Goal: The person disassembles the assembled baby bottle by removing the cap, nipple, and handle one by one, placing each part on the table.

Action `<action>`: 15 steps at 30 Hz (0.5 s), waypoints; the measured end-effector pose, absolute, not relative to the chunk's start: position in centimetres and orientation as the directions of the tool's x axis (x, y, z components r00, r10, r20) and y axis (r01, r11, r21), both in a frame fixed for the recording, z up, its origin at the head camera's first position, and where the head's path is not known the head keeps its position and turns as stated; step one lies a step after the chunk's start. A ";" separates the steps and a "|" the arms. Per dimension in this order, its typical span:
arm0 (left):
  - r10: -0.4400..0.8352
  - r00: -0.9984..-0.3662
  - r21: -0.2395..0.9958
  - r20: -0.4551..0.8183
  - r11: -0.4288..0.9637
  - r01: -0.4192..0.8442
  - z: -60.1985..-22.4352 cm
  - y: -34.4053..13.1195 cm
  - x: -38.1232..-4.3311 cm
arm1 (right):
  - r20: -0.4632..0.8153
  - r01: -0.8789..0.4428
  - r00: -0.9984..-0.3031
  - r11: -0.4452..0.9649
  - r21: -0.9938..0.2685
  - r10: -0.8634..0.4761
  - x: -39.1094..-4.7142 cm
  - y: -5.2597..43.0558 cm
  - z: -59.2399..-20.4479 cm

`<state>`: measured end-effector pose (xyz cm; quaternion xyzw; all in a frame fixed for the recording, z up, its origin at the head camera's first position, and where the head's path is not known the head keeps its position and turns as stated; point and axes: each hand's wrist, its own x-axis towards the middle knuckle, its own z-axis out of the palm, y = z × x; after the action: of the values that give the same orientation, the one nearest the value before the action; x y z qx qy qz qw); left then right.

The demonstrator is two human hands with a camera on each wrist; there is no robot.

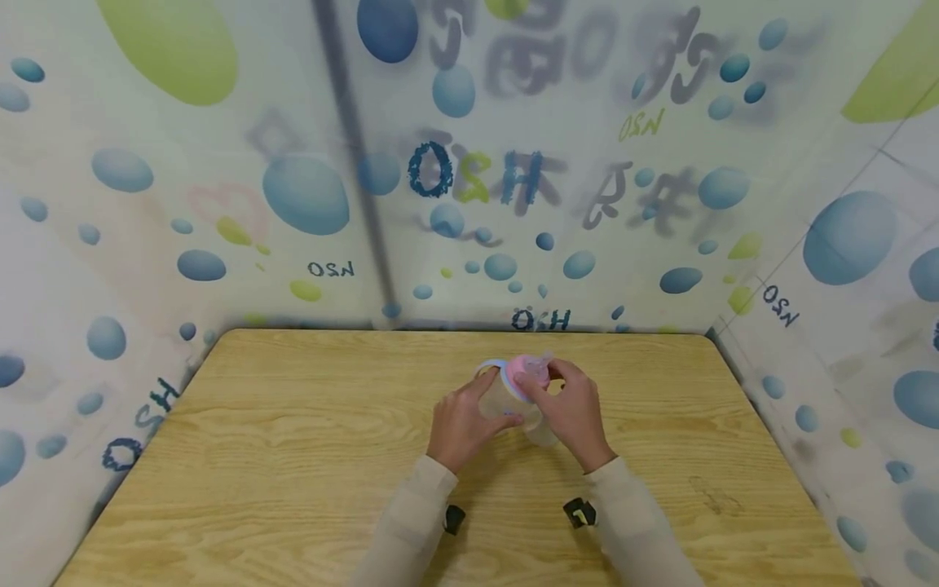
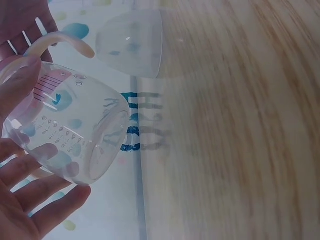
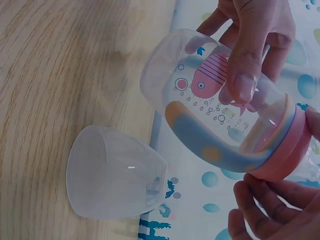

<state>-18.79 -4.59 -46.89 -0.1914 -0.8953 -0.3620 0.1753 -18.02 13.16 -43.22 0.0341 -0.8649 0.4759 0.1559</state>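
I see the clear, rounded bottle (image 3: 162, 72) tilted above the wood-grain table (image 1: 293, 448), its smooth blue handle (image 3: 200, 142) arched. The left hand (image 1: 462, 420) grips it; the right hand (image 1: 575, 412) pinches the pink collar (image 3: 287, 155). The frosted, domed cap (image 3: 117, 175) is off, standing rim-down; the collar is on, but whether tightening remains I cannot tell.

Wood-grain table (image 1: 293, 456), pale brown, far corners rounded; faint dark scribble (image 1: 715, 495) on right part. White printed sheeting (image 1: 631, 297) behind and at both sides of table: blue drops (image 1: 306, 196), lime-green blobs (image 1: 179, 49), mirrored H2O lettering (image 1: 475, 175). Dark slanting stripe (image 1: 355, 155) down back sheeting; blurred grey shapes (image 1: 524, 61) near top.
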 end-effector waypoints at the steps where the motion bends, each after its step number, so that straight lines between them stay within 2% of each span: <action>1: 0.217 -0.866 0.584 0.450 0.663 0.469 -46.8 -4.6 -18.8 | 0.303 -0.213 -0.950 0.540 -0.815 0.082 -18.0 13.2 -43.2; 15: 0.277 -0.864 0.619 0.420 0.610 0.496 -46.2 -5.0 -18.8 | 0.376 -0.365 -0.924 0.444 -0.818 -0.068 -18.1 13.9 -43.4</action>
<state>-18.76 -4.96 -46.21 -0.2182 -0.8858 -0.3842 0.1422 -18.14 13.89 -43.38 0.1294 -0.8371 0.5112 0.1455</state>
